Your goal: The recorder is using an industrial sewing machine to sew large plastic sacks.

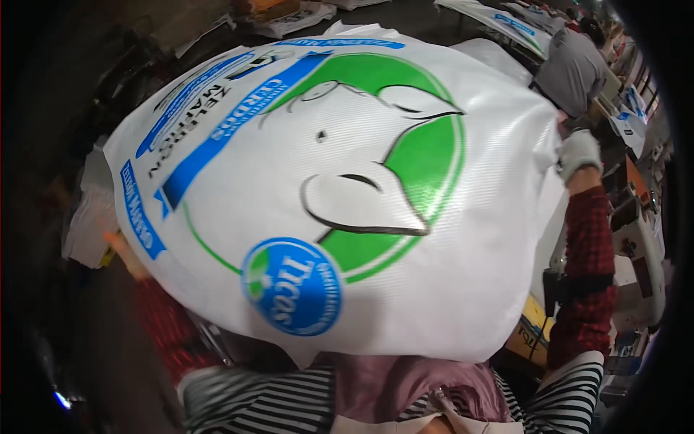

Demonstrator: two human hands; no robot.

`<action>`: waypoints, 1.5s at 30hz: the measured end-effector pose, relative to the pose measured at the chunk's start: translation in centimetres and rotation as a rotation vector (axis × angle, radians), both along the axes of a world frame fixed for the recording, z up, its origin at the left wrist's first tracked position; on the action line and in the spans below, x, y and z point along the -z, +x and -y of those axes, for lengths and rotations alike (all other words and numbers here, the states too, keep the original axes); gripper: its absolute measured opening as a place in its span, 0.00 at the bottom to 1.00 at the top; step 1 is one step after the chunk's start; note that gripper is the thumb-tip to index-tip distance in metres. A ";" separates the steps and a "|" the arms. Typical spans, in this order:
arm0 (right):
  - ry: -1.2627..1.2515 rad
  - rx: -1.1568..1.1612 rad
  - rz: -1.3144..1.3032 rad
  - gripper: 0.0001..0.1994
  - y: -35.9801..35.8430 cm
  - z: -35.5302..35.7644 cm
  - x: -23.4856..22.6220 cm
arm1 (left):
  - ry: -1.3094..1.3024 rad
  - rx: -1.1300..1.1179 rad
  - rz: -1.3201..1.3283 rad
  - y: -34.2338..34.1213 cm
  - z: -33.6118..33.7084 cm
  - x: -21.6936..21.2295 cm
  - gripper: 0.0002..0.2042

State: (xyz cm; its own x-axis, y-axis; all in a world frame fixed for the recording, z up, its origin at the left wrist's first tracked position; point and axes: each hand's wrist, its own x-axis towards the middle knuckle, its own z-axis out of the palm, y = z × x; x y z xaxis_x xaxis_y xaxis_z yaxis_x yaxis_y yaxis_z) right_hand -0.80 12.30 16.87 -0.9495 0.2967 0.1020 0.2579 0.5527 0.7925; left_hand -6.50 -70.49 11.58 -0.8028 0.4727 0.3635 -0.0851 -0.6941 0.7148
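A large white woven plastic sack spreads across the middle, printed with a pig's head on a green disc and with blue banners. Its surface bulges and bends, and it hides much of what lies beneath. At the sack's right edge, my right hand in a white glove is closed on the gathered material. My left hand is beside the sack's left edge, blurred and partly covered by it. Only a finger or thumb shows there, so its grip cannot be made out.
A person in grey bends at the far right, near a table with more printed white sacks. A pale machine stands right of my right forearm. Below it is a yellow box. White material hangs at the left.
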 end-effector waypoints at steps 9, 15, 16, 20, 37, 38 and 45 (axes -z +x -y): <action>-1.421 -0.035 -0.343 0.18 -1.8 15.9 16.4 | -0.975 -1.247 0.064 14.9 -7.1 2.6 0.20; -1.609 -0.179 0.054 0.18 5.5 28.8 22.0 | -1.231 -0.969 0.961 10.5 11.7 14.3 0.26; -2.114 -0.174 -0.239 0.19 5.7 28.6 27.3 | -1.292 -0.897 0.954 10.4 13.9 17.4 0.29; -0.774 -0.197 0.849 0.12 2.6 28.2 24.0 | -1.612 -0.765 0.969 8.0 9.6 24.5 0.27; -1.301 0.223 0.298 0.16 3.8 19.6 34.4 | -2.183 -0.348 -0.920 18.5 -16.5 26.5 0.13; -1.317 0.205 0.287 0.16 3.4 19.6 34.4 | -2.297 -0.028 -0.820 20.4 -18.2 26.2 0.13; -1.393 0.082 0.196 0.18 3.8 19.9 32.5 | -2.481 0.827 -0.140 17.0 -22.8 29.8 0.19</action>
State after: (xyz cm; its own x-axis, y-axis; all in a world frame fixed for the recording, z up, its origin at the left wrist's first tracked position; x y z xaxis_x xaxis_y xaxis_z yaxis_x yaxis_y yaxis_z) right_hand 3.04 -7.58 -15.62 -0.8890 0.0978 -0.4473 0.2781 0.8914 -0.3579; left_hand 10.47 -47.74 -18.24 -0.4067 -0.0444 -0.9125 0.3054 0.9347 -0.1816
